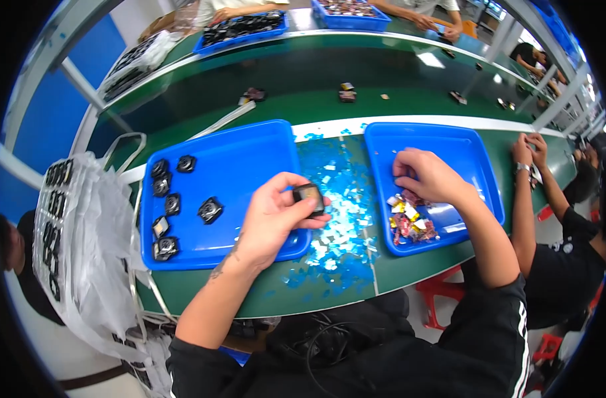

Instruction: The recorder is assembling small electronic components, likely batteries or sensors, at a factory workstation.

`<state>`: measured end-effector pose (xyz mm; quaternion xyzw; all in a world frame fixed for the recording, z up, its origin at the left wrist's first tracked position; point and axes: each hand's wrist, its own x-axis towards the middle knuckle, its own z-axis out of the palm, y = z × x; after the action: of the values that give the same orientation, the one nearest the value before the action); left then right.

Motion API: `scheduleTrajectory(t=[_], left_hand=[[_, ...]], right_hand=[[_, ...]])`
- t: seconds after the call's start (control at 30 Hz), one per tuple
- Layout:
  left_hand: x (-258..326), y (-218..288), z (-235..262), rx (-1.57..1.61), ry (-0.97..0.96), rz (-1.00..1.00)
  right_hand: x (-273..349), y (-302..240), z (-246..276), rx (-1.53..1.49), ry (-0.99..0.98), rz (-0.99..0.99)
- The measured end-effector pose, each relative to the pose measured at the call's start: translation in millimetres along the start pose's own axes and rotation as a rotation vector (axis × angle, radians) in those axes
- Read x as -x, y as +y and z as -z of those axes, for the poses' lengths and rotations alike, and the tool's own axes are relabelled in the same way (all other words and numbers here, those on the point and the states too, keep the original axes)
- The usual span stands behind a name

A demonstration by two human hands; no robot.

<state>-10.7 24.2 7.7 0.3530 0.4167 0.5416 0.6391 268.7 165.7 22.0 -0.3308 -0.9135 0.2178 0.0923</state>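
My left hand (276, 215) is closed around a small black square housing (309, 197) with a tan face, thumb lying across it, near the right rim of the left blue tray (250, 186). Several similar black housings (211, 210) lie in that tray, mostly along its left side. My right hand (425, 174) hovers over the right blue tray (452, 142) with its fingers curled down and together. Whatever may be between those fingertips is hidden. Just below them sits a pile of small parts (412, 222) in dark red, yellow and white.
Small shiny blue-white film scraps (333, 232) litter the green table between the trays. Stacked plastic trays in clear wrapping (94, 225) stand at the left. Beyond the white ledge, a green belt (296, 93) carries a few parts. A co-worker's hands (530, 149) are at the right.
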Motion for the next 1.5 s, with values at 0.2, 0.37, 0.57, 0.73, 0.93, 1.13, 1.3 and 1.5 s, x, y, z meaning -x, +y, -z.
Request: scheduleTrajectory(t=[0.2, 0.37, 0.57, 0.73, 0.93, 1.13, 1.3, 1.5], left_hand=[[9, -5, -6, -0.064, 0.026, -0.112], [2, -8, -5, -0.499, 0.017, -0.283], [8, -9, -19, -0.653, -0.058, -0.448], [9, -13, -19, -0.655, -0.033, -0.362], [11, -17, -17, -0.511, -0.043, -0.270], [12, -11, -15, -0.447, -0.079, -0.123], [14, -13, -13, -0.433, -0.088, -0.174], [10, -9, -12, -0.333, -0.064, -0.064]], right_hand=[[14, -22, 9, -0.164, 0.322, -0.127], [36, -59, 1, -0.530, 0.494, -0.132], [13, -101, -38, -1.052, 0.311, 0.015], [8, -113, -51, -1.189, 0.275, -0.107], [6, -115, -62, -0.749, 0.506, -0.016], [9, -119, -74, -0.226, 0.753, 0.199], [13, -122, -77, -0.079, 0.772, 0.278], [30, -119, -67, -0.113, 0.548, 0.178]])
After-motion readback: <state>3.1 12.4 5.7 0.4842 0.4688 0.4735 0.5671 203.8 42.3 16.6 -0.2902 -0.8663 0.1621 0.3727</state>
